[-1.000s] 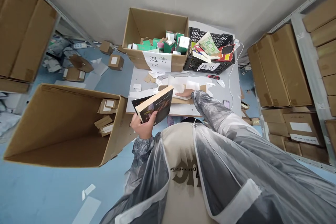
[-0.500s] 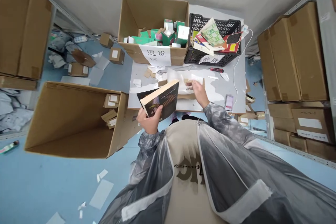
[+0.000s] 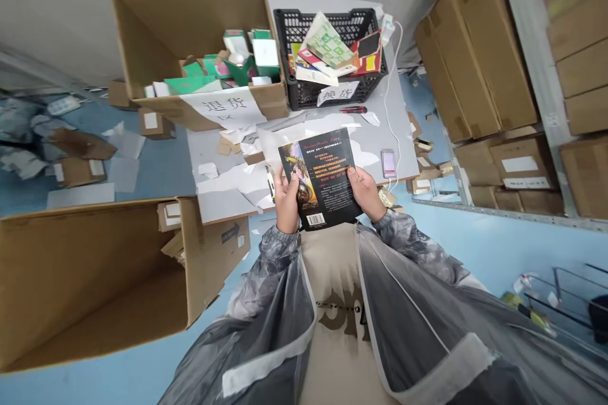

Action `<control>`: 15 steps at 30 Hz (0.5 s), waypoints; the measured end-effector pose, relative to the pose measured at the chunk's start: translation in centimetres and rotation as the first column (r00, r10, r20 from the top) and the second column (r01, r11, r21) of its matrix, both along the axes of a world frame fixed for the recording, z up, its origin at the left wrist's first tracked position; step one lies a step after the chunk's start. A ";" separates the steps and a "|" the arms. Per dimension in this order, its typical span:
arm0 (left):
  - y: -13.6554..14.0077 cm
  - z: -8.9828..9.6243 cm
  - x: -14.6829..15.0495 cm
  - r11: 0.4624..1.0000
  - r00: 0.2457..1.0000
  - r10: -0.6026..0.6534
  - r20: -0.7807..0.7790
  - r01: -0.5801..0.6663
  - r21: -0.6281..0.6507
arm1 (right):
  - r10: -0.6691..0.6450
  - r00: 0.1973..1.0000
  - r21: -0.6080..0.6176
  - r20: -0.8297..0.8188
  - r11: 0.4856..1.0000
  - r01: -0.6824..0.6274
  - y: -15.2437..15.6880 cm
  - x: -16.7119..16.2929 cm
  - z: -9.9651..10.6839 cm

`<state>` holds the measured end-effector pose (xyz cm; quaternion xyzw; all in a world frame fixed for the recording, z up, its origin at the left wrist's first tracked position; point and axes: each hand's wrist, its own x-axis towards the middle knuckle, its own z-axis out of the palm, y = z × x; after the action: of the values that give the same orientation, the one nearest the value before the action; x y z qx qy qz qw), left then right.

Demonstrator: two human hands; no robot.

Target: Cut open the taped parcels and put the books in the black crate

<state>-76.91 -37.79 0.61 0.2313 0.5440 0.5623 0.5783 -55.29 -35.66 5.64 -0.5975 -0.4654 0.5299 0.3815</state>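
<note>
A black book with a colourful picture, lines of orange and white print and a barcode on its cover is held up in front of my body. My left hand grips its left edge, thumb on the cover. On the opposite edge, my right hand holds it the same way, thumb also on the cover. The fingers behind the book are hidden. Behind the book, white wrapping and torn paper lie on the table.
At the table's back stand a cardboard box of green-and-white cartons and a black crate of books. A red-and-black cutter and a phone lie rightward. A large open carton stands left; shelves of boxes stand right.
The book has turned so its cover faces me. My right hand has left the wrapping on the table and now grips the book's right edge. The view has shifted rightward.
</note>
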 end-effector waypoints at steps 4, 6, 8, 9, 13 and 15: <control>-0.3 -0.8 2.3 0.991 0.988 -0.130 -0.082 0.127 -0.033 | -0.143 0.978 0.067 0.149 0.989 0.134 -1.7 2.1 0.9; -1.3 -0.8 3.9 0.982 0.944 -0.178 -0.278 0.190 0.017 | -0.217 0.935 0.114 0.280 0.975 0.192 -2.6 3.0 1.2; -2.4 -0.5 5.9 0.952 0.875 -0.247 -0.415 0.300 0.066 | -0.255 0.879 0.156 0.403 0.965 0.209 -3.5 3.6 1.5; -2.8 -0.3 7.0 0.933 0.852 -0.284 -0.440 0.351 0.078 | -0.250 0.859 0.168 0.447 0.967 0.194 -4.0 3.9 1.7; -3.5 0.4 11.4 0.917 0.891 -0.337 -0.306 0.384 0.111 | -0.093 0.865 0.183 0.493 0.983 0.001 -5.6 4.8 2.2; -3.3 0.6 13.3 0.936 0.938 -0.317 -0.139 0.334 0.116 | 0.012 0.873 0.210 0.488 0.969 -0.131 -6.0 5.7 2.4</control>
<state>-63.57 -41.09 1.23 0.3903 0.4912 0.4803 0.6130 -49.56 -41.63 8.03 -0.6431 -0.6274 0.3189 0.3017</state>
